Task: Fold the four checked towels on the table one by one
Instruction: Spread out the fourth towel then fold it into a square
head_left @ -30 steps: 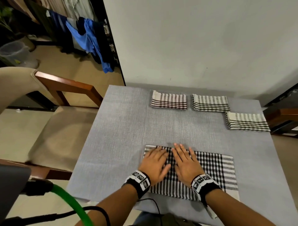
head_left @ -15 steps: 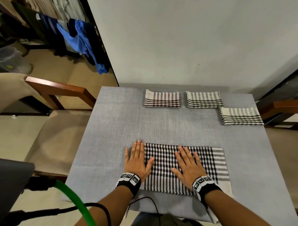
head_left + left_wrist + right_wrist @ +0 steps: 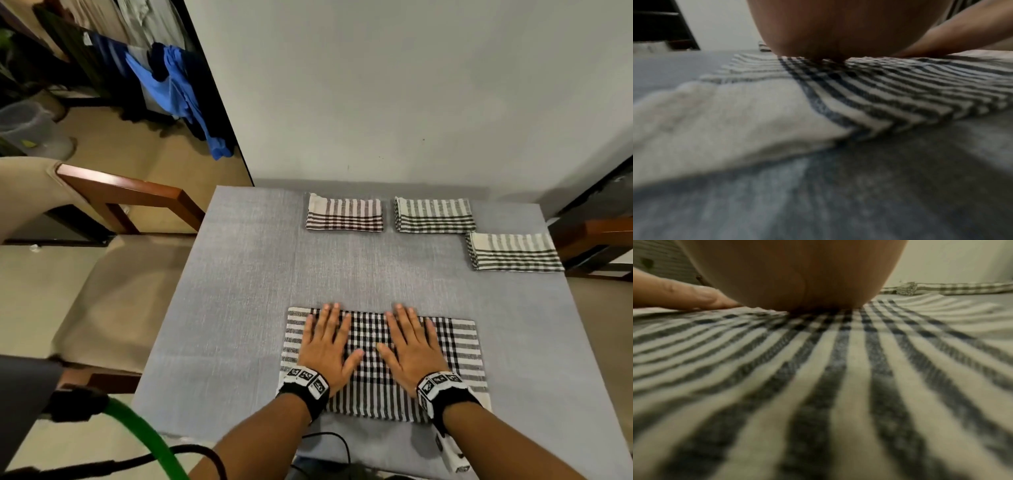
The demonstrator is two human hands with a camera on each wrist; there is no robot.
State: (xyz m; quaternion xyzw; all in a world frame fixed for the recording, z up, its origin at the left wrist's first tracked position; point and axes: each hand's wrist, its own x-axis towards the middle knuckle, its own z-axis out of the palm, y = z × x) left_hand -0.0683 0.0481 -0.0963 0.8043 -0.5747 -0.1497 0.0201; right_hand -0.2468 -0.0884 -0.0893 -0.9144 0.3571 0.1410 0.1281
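Note:
A black-and-white checked towel (image 3: 370, 387), folded to a wide rectangle, lies flat at the near edge of the grey table (image 3: 239, 308). My left hand (image 3: 325, 346) presses flat on its left part, fingers straight and spread. My right hand (image 3: 414, 349) presses flat on its middle right in the same way. Three folded towels lie at the back: a brown-striped one (image 3: 344, 215), a dark-striped one (image 3: 434, 216) and another (image 3: 513, 253) at the right edge. In the wrist views my palm heels (image 3: 838, 32) (image 3: 793, 272) rest on the checked cloth (image 3: 900, 84) (image 3: 818, 369).
A wooden chair with a beige seat (image 3: 102, 291) stands to the left of the table. Another chair (image 3: 596, 236) is at the right edge. A white wall (image 3: 411, 85) rises behind the table. A green cable (image 3: 144, 438) hangs at the lower left.
My hands have slid apart over the towel and then a little back inward. Both stay flat on the cloth. The head view has shifted slightly.

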